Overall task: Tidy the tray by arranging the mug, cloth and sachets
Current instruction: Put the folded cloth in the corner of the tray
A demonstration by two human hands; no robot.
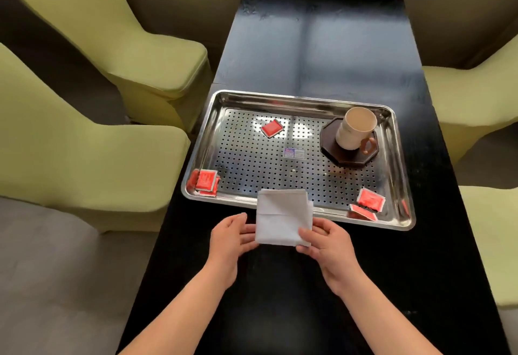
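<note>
Right hand (pixel 325 239) grip: thumb-over pinch on near-right corner of the folded white cloth (pixel 283 217). Left hand (pixel 231 235) grip loose, flat fingers under the left edge. Cloth straddles the near rim of the perforated steel tray (pixel 308 100). Risk: single-corner pinch lets folds slip open, or cloth lands on the red sachets (pixel 370 199) in the tray's near-right corner.

Label (pixel 294 153) at centre of tray (pixel 403 175) too small to read, tray's near rim partly hidden under cloth (pixel 283 214), print on sachets (pixel 271 128) illegible
</note>
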